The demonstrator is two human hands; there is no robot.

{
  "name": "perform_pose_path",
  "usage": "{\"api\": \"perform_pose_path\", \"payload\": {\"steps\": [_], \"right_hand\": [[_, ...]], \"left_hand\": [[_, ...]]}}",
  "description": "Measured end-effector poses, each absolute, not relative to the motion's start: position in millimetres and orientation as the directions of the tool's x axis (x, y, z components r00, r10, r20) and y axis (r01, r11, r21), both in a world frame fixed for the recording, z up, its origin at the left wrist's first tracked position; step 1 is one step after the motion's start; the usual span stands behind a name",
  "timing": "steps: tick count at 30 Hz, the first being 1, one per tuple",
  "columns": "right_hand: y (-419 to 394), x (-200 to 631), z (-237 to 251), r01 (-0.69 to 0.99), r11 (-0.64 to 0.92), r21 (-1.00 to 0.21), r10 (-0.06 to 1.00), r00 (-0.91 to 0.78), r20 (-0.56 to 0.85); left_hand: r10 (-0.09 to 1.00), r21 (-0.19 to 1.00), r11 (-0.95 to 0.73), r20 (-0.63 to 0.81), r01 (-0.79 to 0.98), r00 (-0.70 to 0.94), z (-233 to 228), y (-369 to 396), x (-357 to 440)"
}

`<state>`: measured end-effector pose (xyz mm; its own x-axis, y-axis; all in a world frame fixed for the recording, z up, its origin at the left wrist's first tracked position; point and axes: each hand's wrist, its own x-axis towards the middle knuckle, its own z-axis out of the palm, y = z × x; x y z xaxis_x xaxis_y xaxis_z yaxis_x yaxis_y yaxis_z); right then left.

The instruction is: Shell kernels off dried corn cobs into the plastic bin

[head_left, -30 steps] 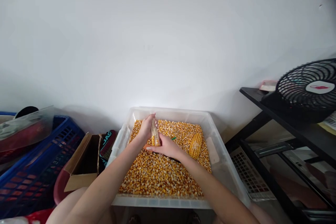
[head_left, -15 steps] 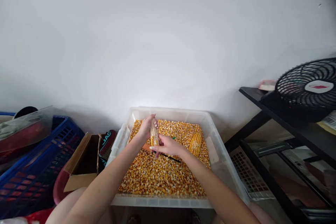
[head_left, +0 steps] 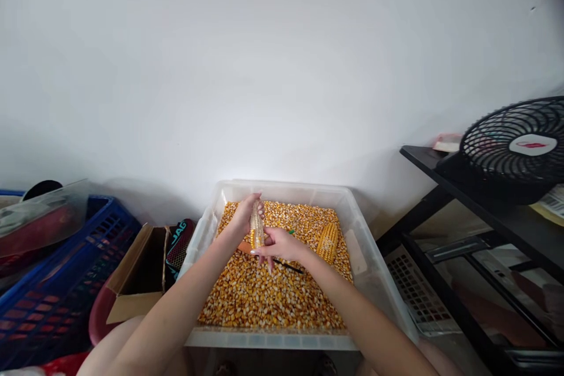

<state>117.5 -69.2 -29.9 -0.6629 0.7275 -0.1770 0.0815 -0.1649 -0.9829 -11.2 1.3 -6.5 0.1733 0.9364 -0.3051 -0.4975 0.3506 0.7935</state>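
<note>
I hold a partly stripped corn cob upright over the middle of a clear plastic bin. My left hand is wrapped around the cob's upper, bare end, fingers closed on it. My right hand grips the lower end, where yellow kernels still cling, with the thumb pressed against them and the other fingers curled loosely below. Both hands touch the cob and hover just above the layer of loose corn kernels that fills the bin's floor from wall to wall.

Just beside my right hand, toward the bin's right wall, a whole corn cob with all its kernels lies on the loose ones. A thin dark tool lies on the kernels under my right hand, and a small green bit shows just behind the hand; I cannot tell what either is. An orange thing peeks out under my left wrist, mostly hidden.

To the left of the bin stand an open cardboard box and, farther off, a blue plastic crate. To the right, well apart from the bin, a black fan sits on a black shelf against the white wall.
</note>
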Motion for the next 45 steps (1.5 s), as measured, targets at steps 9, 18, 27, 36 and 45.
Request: {"api": "perform_pose_path", "payload": {"steps": [9, 18, 27, 36, 45], "right_hand": [[-66, 126, -27, -0.140, -0.382, -0.914, 0.614, -0.777, -0.138], [-72, 105, -37, -0.262, -0.384, -0.886, 0.768, -0.624, -0.148], [-71, 96, -48, -0.002, -0.259, -0.966, 0.863, -0.450, -0.231], [-74, 103, -50, 0.166, -0.115, -0.979, 0.770, -0.608, -0.194], [-71, 113, -38, -0.023, -0.280, -0.960, 0.655, -0.735, -0.173]], "left_hand": [[0.846, 0.513, 0.532, -0.292, -0.674, 0.446, 6, -8, -19], [0.864, 0.681, 0.459, -0.192, -0.571, 0.466, 0, -12, -8], [0.929, 0.798, 0.342, -0.206, -0.497, 0.308, -7, -13, 0], [0.823, 0.760, 0.483, -0.223, -0.435, 0.523, -8, -8, -6], [0.756, 0.634, 0.585, -0.201, -0.506, 0.623, -7, -6, -13]]}}
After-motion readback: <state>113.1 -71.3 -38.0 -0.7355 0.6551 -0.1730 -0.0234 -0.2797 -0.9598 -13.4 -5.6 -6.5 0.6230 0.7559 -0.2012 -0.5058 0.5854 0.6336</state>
